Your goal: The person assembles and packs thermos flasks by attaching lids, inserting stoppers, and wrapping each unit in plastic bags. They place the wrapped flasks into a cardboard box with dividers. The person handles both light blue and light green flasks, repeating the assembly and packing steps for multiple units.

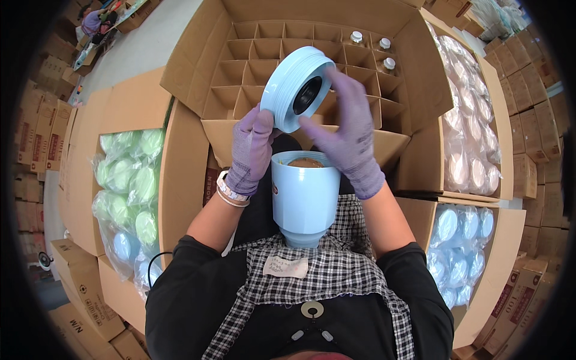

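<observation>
My left hand (254,148), in a purple glove, grips the light blue round threaded plastic part (281,96) by its lower left rim. It is tilted, and a black round piece (308,95) shows inside it. My right hand (351,130), also gloved and a little blurred, has its fingers spread at the right side of this part; whether they touch it is unclear. Below both hands stands a light blue plastic container (306,193) with an open top, close to my lap. Something brown and round (306,163) shows inside its mouth.
Ahead stands a cardboard box (193,58) with cardboard dividers (263,67) and several capped bottles (356,38). Cartons of bagged green items (119,175) lie left; bagged pinkish (459,166) and blue ones (447,225) lie right. A person (92,22) is far off at the upper left.
</observation>
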The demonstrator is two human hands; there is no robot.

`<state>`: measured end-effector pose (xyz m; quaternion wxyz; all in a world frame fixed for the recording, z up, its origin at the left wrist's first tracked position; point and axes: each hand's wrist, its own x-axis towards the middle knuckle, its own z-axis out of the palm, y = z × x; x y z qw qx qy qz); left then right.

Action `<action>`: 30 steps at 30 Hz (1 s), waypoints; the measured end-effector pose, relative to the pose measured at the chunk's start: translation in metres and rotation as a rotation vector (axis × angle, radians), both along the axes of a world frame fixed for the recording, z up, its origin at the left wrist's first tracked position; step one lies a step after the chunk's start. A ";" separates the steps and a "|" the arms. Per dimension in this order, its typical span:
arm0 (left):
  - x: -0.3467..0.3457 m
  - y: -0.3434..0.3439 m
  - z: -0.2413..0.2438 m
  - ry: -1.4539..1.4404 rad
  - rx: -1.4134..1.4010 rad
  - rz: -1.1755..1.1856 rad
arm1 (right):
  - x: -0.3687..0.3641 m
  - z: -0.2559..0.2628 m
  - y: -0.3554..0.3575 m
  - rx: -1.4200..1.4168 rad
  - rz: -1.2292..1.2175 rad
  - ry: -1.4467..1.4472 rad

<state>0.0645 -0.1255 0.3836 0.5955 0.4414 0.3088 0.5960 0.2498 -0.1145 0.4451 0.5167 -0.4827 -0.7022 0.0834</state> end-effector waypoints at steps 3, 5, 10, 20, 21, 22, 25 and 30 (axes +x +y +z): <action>-0.012 0.001 -0.002 0.271 0.117 0.061 | 0.023 -0.025 -0.002 -0.520 0.117 0.165; -0.021 -0.002 0.011 0.351 0.138 -0.086 | 0.051 -0.047 0.002 -0.429 0.026 0.357; -0.046 0.009 -0.009 0.514 0.248 -0.526 | 0.070 -0.074 -0.023 -0.820 0.675 0.614; -0.030 0.009 -0.054 0.154 0.345 -0.484 | 0.049 -0.088 -0.040 -0.503 0.652 0.476; -0.029 0.005 -0.055 0.131 0.330 -0.467 | 0.048 -0.090 -0.042 -0.505 0.637 0.483; -0.029 0.002 -0.055 0.144 0.315 -0.467 | 0.046 -0.092 -0.045 -0.508 0.622 0.490; -0.031 -0.007 -0.052 0.192 0.264 -0.455 | 0.045 -0.097 -0.057 -0.556 0.577 0.500; -0.030 -0.043 -0.033 0.376 0.261 -0.361 | 0.033 -0.099 -0.076 -0.557 0.510 0.534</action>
